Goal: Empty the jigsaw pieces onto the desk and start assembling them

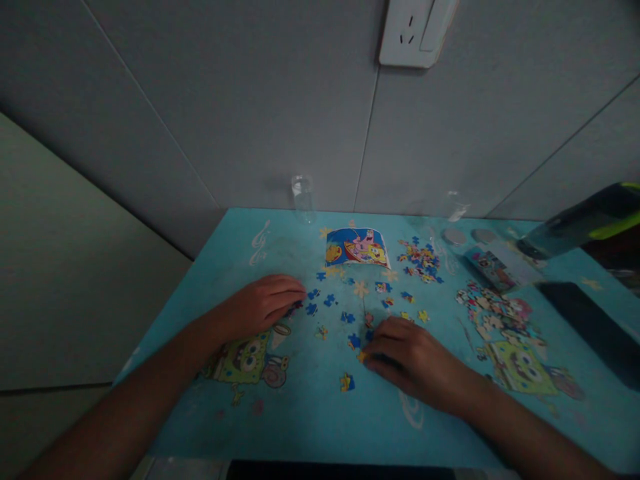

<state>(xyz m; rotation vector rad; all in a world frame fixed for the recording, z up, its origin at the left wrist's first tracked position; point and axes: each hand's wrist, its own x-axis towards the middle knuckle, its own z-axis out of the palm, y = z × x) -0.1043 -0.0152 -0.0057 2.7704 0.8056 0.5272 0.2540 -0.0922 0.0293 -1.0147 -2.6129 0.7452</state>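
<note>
My left hand rests on the blue tabletop with its fingers bent together, a dark blue jigsaw piece at the fingertips. Toward the middle, my right hand is closed in a pinch on a yellow jigsaw piece; the fingers partly hide it. Between the hands lie several loose blue pieces, among them one blue piece. A yellow-and-blue piece sits apart, nearer to me. Beyond the hands is a cartoon picture card, its right edge slightly raised.
A heap of jigsaw pieces lies right of the card, and a second heap farther right. A clear jar stands by the wall. At the right are grey lids, a small box, a dark flat object and a bottle.
</note>
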